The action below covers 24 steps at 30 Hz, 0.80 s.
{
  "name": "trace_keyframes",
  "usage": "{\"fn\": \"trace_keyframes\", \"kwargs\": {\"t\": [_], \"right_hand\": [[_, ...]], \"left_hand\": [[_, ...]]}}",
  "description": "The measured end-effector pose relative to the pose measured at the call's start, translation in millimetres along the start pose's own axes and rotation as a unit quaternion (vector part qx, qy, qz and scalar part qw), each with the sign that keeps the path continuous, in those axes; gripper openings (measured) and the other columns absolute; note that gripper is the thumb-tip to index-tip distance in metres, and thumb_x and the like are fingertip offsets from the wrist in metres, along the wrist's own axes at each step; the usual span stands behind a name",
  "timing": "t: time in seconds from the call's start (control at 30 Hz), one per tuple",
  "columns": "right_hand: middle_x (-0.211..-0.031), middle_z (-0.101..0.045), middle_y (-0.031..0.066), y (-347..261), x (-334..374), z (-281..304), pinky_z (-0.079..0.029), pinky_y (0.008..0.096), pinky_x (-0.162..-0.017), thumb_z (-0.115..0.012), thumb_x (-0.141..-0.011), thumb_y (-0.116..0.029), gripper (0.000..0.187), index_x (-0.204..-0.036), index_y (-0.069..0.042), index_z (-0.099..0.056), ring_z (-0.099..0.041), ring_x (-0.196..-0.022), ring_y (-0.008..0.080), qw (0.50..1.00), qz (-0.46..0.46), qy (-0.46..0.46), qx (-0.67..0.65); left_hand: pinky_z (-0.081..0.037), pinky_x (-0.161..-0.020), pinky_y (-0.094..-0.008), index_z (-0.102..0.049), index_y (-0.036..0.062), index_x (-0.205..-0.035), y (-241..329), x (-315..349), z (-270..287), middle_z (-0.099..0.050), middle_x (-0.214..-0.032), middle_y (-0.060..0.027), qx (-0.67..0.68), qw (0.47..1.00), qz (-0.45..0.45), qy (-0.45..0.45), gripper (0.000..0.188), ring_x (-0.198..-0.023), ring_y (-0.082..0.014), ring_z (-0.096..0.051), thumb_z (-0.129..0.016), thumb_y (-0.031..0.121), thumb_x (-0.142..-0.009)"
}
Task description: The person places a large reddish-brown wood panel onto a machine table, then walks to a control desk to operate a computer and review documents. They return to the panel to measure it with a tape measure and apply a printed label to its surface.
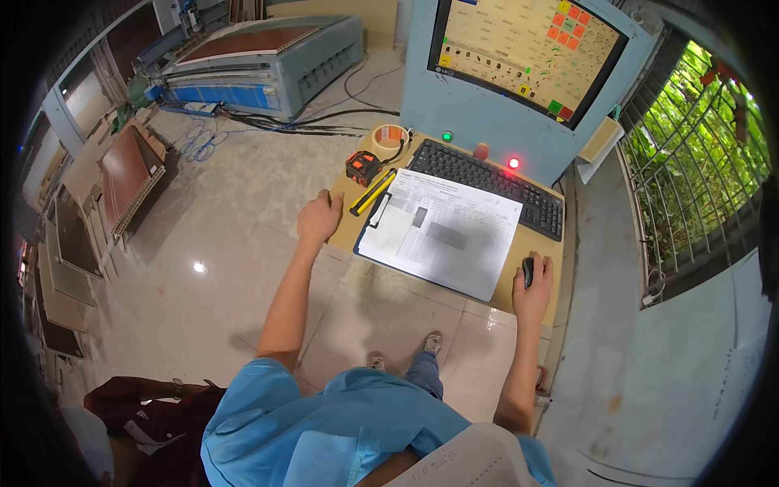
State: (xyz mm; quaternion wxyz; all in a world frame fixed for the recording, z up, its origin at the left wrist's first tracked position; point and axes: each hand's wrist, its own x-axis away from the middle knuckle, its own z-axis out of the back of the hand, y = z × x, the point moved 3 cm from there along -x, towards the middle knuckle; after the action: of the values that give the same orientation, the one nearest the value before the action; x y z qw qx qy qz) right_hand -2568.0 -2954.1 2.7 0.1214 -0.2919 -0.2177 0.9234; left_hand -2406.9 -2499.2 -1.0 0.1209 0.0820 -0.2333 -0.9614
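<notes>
My right hand [532, 290] rests over a black computer mouse [528, 272] at the right end of a wooden shelf [531, 253], its fingers curved around it. At the shelf's left edge lies my left hand [320, 217], fingers loosely apart, holding nothing. Between the hands is a dark clipboard with printed sheets [454, 231] under its clip. A yellow-and-black utility knife [373, 192] lies along the clipboard's left side. An orange-and-black tape measure [363, 167] and a roll of tape [389, 139] sit beyond my left hand. A black keyboard [487, 185] stretches behind the papers.
A blue control cabinet with a lit monitor [527, 53] rises behind the shelf, with a glowing red button [514, 163]. At the far left stands a flatbed machine [260, 61], cables on the floor. Brown panels [128, 178] lean nearby. Another person's maroon sleeve [174, 422] shows lower left.
</notes>
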Motion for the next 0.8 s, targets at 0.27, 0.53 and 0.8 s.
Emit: {"fn": "trace_keyframes", "kwargs": {"t": [0.27, 0.53, 0.8], "right_hand": [[-0.144, -0.047, 0.0268, -3.6, 3.4, -10.1, -0.044, 0.0474, -0.105, -0.063, -0.092, -0.019, 0.045, -0.136, -0.014, -0.058, -0.048, -0.13, 0.0442, 0.999, 0.027, -0.017, -0.004], [-0.145, -0.047, 0.0242, -3.6, 4.8, -8.1, -0.043, 0.0464, -0.106, -0.062, -0.091, -0.018, 0.042, -0.134, -0.016, -0.062, -0.048, -0.13, 0.0428, 0.999, 0.014, -0.036, -0.019], [-0.145, -0.047, 0.0246, -4.2, 3.6, -8.0, -0.043, 0.0468, -0.106, -0.062, -0.092, -0.017, 0.041, -0.133, -0.013, -0.062, -0.047, -0.131, 0.0428, 1.0, 0.007, -0.017, -0.014]], "left_hand": [[-0.053, -0.08, -0.0527, -0.064, 0.0036, -0.111, 5.3, -4.4, 5.5, -0.071, -0.095, -0.0254, -0.004, 1.0, 0.001, -0.013, 0.053, -0.092, -0.0425, -0.069, -0.045, 0.052, -0.098], [-0.054, -0.08, -0.0525, -0.064, 0.0037, -0.112, 6.3, -3.3, 6.3, -0.072, -0.095, -0.0245, -0.004, 1.0, 0.009, -0.015, 0.054, -0.092, -0.0418, -0.07, -0.044, 0.052, -0.098], [-0.054, -0.079, -0.053, -0.065, 0.0033, -0.11, 1.0, -7.6, -0.8, -0.072, -0.093, -0.0258, -0.011, 1.0, -0.004, 0.0, 0.054, -0.091, -0.0436, -0.069, -0.045, 0.052, -0.098]]}}
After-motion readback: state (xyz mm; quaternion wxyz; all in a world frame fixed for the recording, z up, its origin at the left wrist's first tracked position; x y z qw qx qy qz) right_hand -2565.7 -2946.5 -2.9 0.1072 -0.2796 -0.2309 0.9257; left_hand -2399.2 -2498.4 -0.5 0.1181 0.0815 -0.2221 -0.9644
